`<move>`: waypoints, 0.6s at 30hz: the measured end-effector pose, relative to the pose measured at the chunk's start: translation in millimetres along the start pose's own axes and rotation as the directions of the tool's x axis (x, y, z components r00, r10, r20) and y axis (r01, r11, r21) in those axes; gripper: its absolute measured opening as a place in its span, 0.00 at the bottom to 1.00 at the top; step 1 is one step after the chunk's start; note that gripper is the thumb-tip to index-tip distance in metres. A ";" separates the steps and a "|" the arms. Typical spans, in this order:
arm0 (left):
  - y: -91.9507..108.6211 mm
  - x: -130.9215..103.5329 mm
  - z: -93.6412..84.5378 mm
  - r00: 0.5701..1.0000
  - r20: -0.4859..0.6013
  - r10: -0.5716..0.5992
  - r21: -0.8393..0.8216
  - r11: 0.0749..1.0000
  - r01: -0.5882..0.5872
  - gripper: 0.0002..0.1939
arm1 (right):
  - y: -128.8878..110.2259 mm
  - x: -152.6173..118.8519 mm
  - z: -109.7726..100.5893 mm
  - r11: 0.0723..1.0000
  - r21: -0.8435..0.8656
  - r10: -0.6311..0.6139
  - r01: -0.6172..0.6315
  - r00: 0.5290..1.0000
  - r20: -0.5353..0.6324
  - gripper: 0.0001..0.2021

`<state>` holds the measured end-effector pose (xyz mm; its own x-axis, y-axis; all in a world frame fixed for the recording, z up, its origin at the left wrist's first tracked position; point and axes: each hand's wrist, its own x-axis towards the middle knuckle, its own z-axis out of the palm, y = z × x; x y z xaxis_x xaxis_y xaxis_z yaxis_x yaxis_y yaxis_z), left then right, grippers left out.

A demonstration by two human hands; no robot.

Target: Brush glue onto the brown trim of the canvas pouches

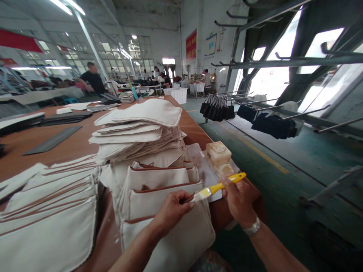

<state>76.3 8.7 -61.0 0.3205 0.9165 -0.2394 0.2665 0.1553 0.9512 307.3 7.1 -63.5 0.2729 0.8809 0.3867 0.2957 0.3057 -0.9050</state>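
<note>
My right hand point(239, 198) is closed round the yellow handle of a brush point(224, 183), whose bristles point left. The bristle end meets the fingertips of my left hand point(173, 210), which pinch a small brown piece point(187, 199) partly hidden by the fingers. Below and around my left hand lie overlapping cream panels with brown edges point(159, 175). Behind them rises a tall stack of cream panels point(147, 113). Just beyond my right hand, a yellowish plastic container point(218, 153) rests on a white sheet point(200, 162) at the table's right edge.
More cream panels point(56, 226) fan out at the left of the brown table point(195, 126). A dark flat strip point(53, 139) lies farther back. Metal racks with hanging dark pieces point(273, 124) stand at the right. A person in black point(95, 81) is at the back left.
</note>
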 end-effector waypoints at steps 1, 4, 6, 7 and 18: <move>0.6 -0.7 -0.4 1.000 0.005 -0.003 -0.021 1.000 0.003 0.15 | -1.8 -1.6 1.5 1.000 -0.020 -0.023 0.023 0.999 0.025 0.21; 2.2 -4.2 -2.1 1.000 0.016 -0.016 -0.068 0.998 0.017 0.17 | -8.5 -2.7 2.4 0.996 -0.064 -0.057 0.056 0.998 -0.010 0.21; 2.9 -6.8 -2.8 1.000 0.015 -0.022 -0.061 0.998 0.023 0.15 | -14.4 -2.6 0.6 0.993 -0.087 -0.080 0.074 0.995 -0.059 0.20; 3.1 -8.1 -2.9 1.000 0.015 -0.024 -0.050 0.998 0.024 0.15 | -17.5 -3.1 0.1 0.992 -0.093 -0.096 0.090 0.994 -0.061 0.19; 8.9 -27.6 -0.2 0.988 -0.028 0.150 0.184 0.972 -0.143 0.12 | -21.1 4.9 -15.9 0.978 -0.156 -0.154 0.136 0.982 -0.109 0.18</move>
<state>69.6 -15.1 -45.9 0.3312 0.9394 -0.0881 0.3810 -0.0477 0.9233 317.0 -0.8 -39.7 0.3220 0.7788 0.5383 0.4691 0.3626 -0.8053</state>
